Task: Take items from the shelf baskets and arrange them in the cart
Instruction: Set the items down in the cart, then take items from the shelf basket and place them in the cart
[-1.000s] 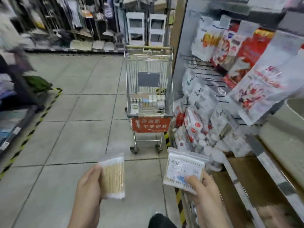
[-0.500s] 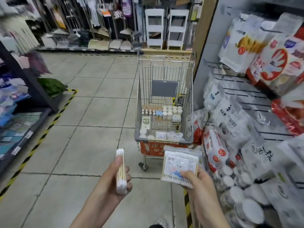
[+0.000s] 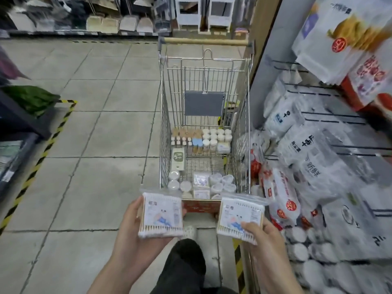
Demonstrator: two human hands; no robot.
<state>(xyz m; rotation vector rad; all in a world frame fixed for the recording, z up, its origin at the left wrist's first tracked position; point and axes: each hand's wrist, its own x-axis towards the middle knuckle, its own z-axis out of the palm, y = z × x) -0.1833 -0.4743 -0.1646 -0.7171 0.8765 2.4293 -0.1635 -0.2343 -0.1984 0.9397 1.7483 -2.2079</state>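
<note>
Head view, left to right: striped tape (image 3: 40,153) edging the left shelf, then wide open tile floor (image 3: 101,134). Left hand (image 3: 135,236) cupping a swab pack (image 3: 161,215), thumb on its left edge. Cart (image 3: 204,128) just ahead, back and front rows full, bare mesh mid-basket. Right hand (image 3: 261,236) pinching a second pack (image 3: 240,217). Bagged goods (image 3: 318,172) crowding the cart's right side.

Left hand (image 3: 135,232): grips a flat cotton swab pack (image 3: 161,215), label up.
Right hand (image 3: 262,238): grips a matching second pack (image 3: 240,218).
Cart (image 3: 204,115): just ahead on the tiled floor (image 3: 84,145), small jars and packs inside.
Shelf (image 3: 331,166): right, hung with white bags.
</note>
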